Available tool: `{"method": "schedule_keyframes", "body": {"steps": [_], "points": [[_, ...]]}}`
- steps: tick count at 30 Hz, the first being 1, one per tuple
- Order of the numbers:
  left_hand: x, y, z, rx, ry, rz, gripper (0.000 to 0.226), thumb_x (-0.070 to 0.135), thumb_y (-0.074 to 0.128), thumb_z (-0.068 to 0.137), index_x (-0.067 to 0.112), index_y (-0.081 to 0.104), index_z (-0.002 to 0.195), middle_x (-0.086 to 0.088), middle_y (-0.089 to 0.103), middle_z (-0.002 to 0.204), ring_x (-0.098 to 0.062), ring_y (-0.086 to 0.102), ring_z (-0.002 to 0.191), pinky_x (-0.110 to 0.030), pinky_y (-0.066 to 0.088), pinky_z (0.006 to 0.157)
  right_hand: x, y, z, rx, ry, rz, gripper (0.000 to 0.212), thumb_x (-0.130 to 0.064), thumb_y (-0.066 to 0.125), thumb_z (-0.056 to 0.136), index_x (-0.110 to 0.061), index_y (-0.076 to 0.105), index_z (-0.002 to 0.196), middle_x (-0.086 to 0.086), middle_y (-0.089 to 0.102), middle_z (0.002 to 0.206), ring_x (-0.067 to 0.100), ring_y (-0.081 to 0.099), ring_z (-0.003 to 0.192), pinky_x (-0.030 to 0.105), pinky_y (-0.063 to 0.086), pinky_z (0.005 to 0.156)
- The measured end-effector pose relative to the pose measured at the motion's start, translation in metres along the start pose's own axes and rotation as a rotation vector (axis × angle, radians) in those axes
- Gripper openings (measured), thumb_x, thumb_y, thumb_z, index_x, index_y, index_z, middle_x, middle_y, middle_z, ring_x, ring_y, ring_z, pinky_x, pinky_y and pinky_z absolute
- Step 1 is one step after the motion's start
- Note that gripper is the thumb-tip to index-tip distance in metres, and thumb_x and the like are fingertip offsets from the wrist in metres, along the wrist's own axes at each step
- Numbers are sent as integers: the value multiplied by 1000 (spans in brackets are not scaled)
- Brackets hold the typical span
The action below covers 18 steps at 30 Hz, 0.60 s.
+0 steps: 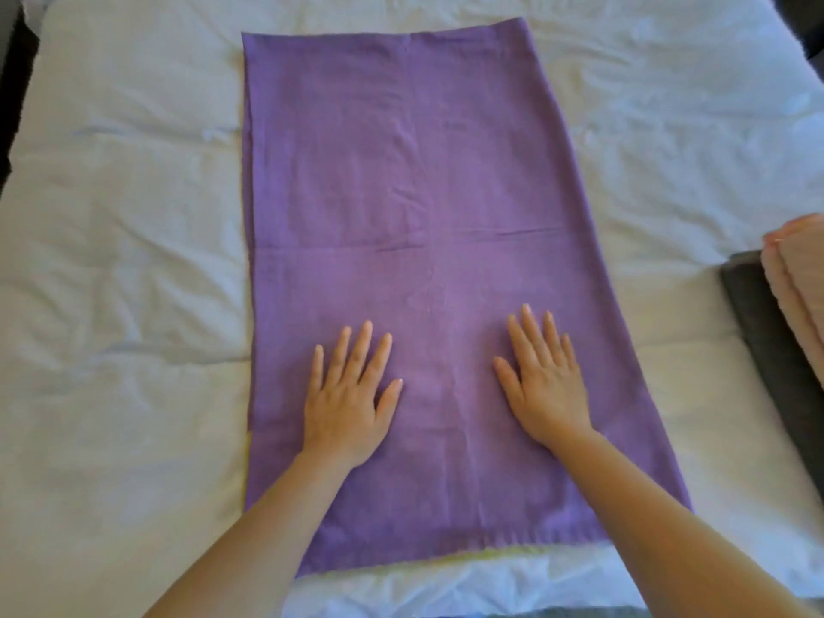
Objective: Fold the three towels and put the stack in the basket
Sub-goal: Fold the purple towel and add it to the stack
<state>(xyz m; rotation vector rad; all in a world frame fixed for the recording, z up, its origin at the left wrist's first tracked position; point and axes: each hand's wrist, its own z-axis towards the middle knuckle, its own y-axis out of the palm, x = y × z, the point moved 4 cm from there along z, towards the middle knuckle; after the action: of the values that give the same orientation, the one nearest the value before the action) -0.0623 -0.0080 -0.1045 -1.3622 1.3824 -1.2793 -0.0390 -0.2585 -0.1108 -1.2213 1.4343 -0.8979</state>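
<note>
A purple towel [401,194] lies spread lengthwise down the middle of the white bed, with creases crossing it. My left hand [348,394] presses flat on its near part, fingers straight and spread. My right hand [544,376] lies flat on the towel to the right of it, fingers straight. At the right edge a folded pink towel [798,278] rests on top of a dark grey towel [776,350]; both are cut off by the frame. No basket is in view.
The white bedding [125,260] is rumpled and stretches out on both sides of the purple towel. Dark surroundings show at the far left edge [11,104] and the top right corner.
</note>
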Motion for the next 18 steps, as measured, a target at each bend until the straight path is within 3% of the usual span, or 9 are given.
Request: {"method": "schedule_keyframes", "body": {"steps": [2,7,9,11,13,15,18], "points": [[6,8,-21,-56,-38,-8,61,51,27,91,25,38,145,-1,33,153,-26,32,141,-53,21,114,-12,10,-25,-75,-104,-39,62,-55,23,93,-28,25,149,-10,18,156,21,15,146,41,13,116],[-35,15,-87,-96,-260,22,66,52,22,90,21,40,145,-4,36,152,-26,34,140,-51,22,113,67,8,-82,-72,70,-123,66,-57,16,89,-29,26,148,-9,24,155,22,22,144,41,17,115],[-41,14,-109,-106,-340,23,67,54,19,90,23,33,148,0,29,156,-20,26,144,-51,18,114,85,6,-101,-63,124,-139,66,-56,17,90,-27,26,149,-7,25,155,23,23,144,41,17,114],[-41,19,-124,-150,-379,18,62,55,17,95,28,18,151,4,14,160,-16,10,148,-49,11,117,95,10,-115,-87,176,-119,61,-54,20,95,-29,17,151,-10,15,157,19,13,146,39,11,116],[-41,21,-137,-151,-436,-17,61,54,21,98,30,9,152,3,4,162,-20,3,148,-49,9,117,100,11,-127,-65,210,-76,60,-50,29,97,-28,15,151,-9,13,159,18,9,147,38,9,117],[-43,16,-148,-97,-555,-103,66,50,33,97,23,13,153,-8,10,161,-32,15,145,-51,19,115,106,3,-135,-6,269,7,60,-46,40,96,-24,25,149,-4,22,158,22,18,145,39,17,115],[-48,9,-166,10,-701,-217,70,41,52,93,5,27,147,-25,36,144,-46,40,123,-53,37,99,118,-7,-147,100,379,170,53,-33,56,92,-16,43,140,11,40,145,36,38,127,45,30,104]]}}
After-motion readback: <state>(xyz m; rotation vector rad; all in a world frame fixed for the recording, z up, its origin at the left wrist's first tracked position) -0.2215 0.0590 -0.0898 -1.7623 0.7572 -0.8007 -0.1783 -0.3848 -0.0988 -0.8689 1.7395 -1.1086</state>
